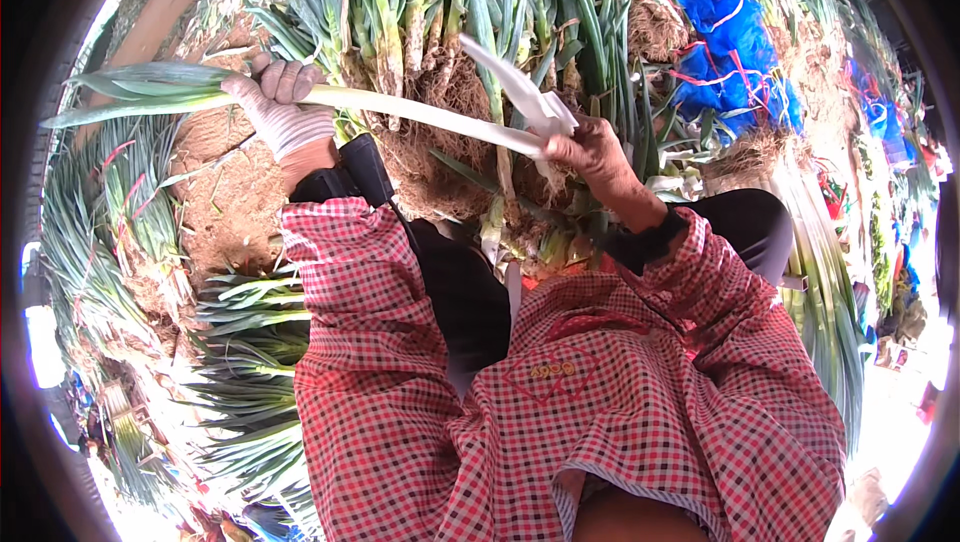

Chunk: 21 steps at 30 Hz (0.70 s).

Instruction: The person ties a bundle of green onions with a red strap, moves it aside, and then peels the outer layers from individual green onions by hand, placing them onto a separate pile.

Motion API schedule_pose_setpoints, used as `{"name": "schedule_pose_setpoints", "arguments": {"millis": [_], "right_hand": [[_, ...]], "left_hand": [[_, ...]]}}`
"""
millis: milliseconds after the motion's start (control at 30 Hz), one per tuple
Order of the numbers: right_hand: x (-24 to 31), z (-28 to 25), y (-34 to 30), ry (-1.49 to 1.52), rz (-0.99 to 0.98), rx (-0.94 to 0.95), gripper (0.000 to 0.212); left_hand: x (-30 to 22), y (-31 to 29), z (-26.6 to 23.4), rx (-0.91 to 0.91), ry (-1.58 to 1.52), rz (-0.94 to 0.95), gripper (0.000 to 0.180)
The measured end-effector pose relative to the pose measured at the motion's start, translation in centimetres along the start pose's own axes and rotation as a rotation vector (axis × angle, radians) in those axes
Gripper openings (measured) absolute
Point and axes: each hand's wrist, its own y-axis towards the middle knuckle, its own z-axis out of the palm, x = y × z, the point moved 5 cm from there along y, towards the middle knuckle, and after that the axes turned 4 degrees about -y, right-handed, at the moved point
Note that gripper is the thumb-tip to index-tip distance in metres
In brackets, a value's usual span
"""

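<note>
A long green onion (405,110) stretches across in front of me, its green leaves at the left and its white stalk bending down to the right. My left hand (275,102), in a dirty pale glove, is wrapped round it where leaves meet stalk. With bare fingers, my right hand (598,157) pinches the white end. A loose white strip of outer layer (520,87) sticks up from those fingers. Whether roots remain on that end is hidden by the hand.
Green onions with soil-covered roots (430,157) are heaped just beyond my hands. Blue netting (725,37) lies at the far right. A bundle of long stalks (815,232) rests by my right knee, and more bundles (255,372) lie at my left. A wooden plank (170,2) runs along the far left.
</note>
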Motion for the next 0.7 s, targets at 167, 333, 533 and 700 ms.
{"name": "schedule_pose_setpoints", "arguments": {"millis": [167, 333, 533, 700], "right_hand": [[1.6, 0.2, -0.4, -0.457, -0.236, -0.141, 0.028], [1.9, 1.2, -1.1, -0.499, -0.235, -0.208, 0.021], [-1.0, 2.8, -1.6, 0.271, 0.344, 0.102, 0.03], [-0.8, 2.8, -2.9, 0.314, 0.356, 0.278, 0.032]], "left_hand": [[0.8, -0.2, 0.5, -0.016, -0.01, 0.025, 0.046], [-0.1, 0.0, 0.2, 0.14, -0.077, -0.041, 0.044], [0.3, -1.1, 3.1, 0.5, -0.305, -0.133, 0.045], [0.4, -1.7, 4.1, 0.646, -0.457, -0.178, 0.046]]}}
